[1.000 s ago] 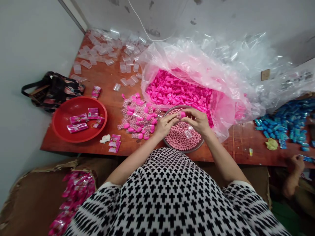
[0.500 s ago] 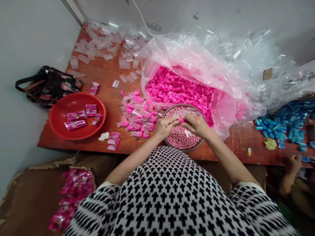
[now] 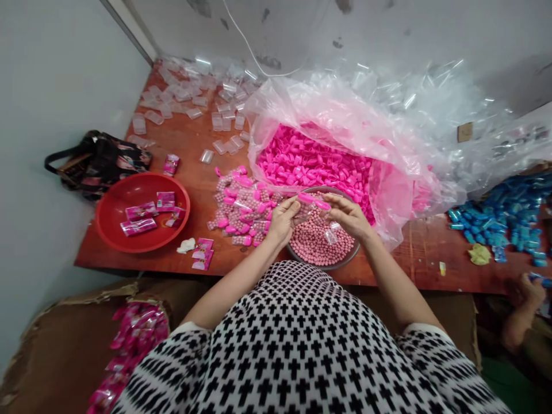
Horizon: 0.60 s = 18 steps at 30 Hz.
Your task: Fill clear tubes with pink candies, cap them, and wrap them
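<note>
Over a bowl (image 3: 354, 253) of small pink beads (image 3: 321, 247), my left hand (image 3: 283, 221) pinches a small clear plastic container (image 3: 304, 214) topped by a pink flip cap (image 3: 314, 200). The cap looks open, with its long pink piece pointing right. My right hand (image 3: 348, 215) is beside the cap's right end, thumb and fingers apart; whether a fingertip touches it I cannot tell. A loose clear container (image 3: 331, 236) lies on the beads. Left of the bowl is a pile of bead-filled containers with pink caps (image 3: 244, 210).
Behind the bowl lies a plastic bag (image 3: 302, 95) of pink caps (image 3: 314, 158). Clear containers (image 3: 222, 121) are scattered at the back left. A red basin (image 3: 107, 230) with pink packets and a black bag (image 3: 116, 158) stand left. Blue pieces (image 3: 495, 221) and another person's hand (image 3: 532, 293) are right.
My hands have moved apart; earlier both pinched at the pink cap. The right fingers have spread, and the container with its cap now shows in my left hand. The view has shifted slightly.
</note>
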Available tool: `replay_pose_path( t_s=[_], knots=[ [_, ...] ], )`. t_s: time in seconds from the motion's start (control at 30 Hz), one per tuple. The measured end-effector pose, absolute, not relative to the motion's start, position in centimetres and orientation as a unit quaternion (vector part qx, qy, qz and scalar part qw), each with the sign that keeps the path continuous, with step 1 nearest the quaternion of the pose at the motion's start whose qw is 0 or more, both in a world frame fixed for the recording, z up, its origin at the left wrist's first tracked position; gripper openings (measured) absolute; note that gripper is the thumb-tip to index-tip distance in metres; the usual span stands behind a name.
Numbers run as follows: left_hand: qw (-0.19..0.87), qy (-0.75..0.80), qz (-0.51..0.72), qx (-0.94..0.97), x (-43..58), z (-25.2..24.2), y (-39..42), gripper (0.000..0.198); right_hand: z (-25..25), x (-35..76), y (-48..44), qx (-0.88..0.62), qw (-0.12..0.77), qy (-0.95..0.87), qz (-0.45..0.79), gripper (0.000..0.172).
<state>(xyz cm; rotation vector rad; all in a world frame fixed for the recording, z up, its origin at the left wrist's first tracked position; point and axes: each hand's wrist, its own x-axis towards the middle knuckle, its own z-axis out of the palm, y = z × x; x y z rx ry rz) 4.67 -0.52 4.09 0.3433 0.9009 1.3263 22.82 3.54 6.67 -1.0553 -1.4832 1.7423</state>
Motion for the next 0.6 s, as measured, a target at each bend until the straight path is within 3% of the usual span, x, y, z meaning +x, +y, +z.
replay_pose_path(
  t_s=[0.2, 0.43, 0.6],
  knots=[
    [0.583, 0.474, 0.574, 0.325, 4.5, 2.8, -0.9, 0.034, 6.1, 22.2, 2.2, -0.401, 0.399, -0.431, 0.703, 0.028],
    [0.484, 0.465, 0.546, 0.501, 4.3, 3.4, -1.5, 0.025, 8.1, 21.0, 2.4, -0.378, 0.227, -0.327, 0.836, 0.027],
    [0.496, 0.475, 0.549, 0.477, 4.3, 3.6, -2.1, 0.028, 6.8, 19.0, 1.4, -0.389, 0.3, -0.24, 0.837, 0.018]
  ],
)
